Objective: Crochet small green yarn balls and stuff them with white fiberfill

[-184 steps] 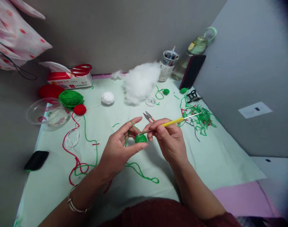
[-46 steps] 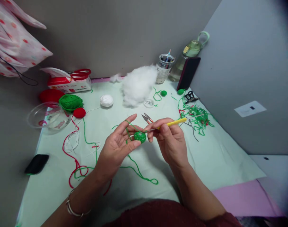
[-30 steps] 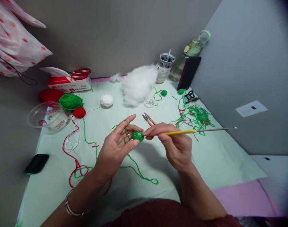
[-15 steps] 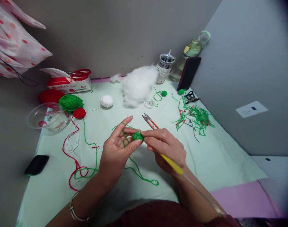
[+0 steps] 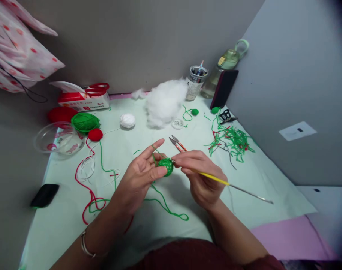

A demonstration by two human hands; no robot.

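Note:
Between the thumb and fingers of my left hand (image 5: 143,174) is a small round green crochet piece (image 5: 165,167). Green yarn (image 5: 156,150) loops over that hand's raised index finger and runs to the piece. My right hand (image 5: 204,176) is closed on a crochet hook (image 5: 216,179) with a yellow grip, its metal shaft sticking out to the right. The hook's working tip meets the upper right edge of the piece, mostly hidden by my fingertips. Just beyond my right hand lie orange-handled thread snips (image 5: 177,143), blades apart. A loose green strand (image 5: 171,210) trails on the cloth below.
A white yarn ball (image 5: 127,120), red ball (image 5: 95,135) and green ball (image 5: 85,122) lie left, near a clear plastic bowl (image 5: 51,138). Stuffing (image 5: 165,103) sits at the back. Yarn scraps (image 5: 235,140), a phone (image 5: 224,89) and a bottle (image 5: 216,77) stand right.
The crochet piece has turned, showing more of its rounded side. My right hand has swung the hook's rear end up and to the right. The left index finger has shifted slightly right.

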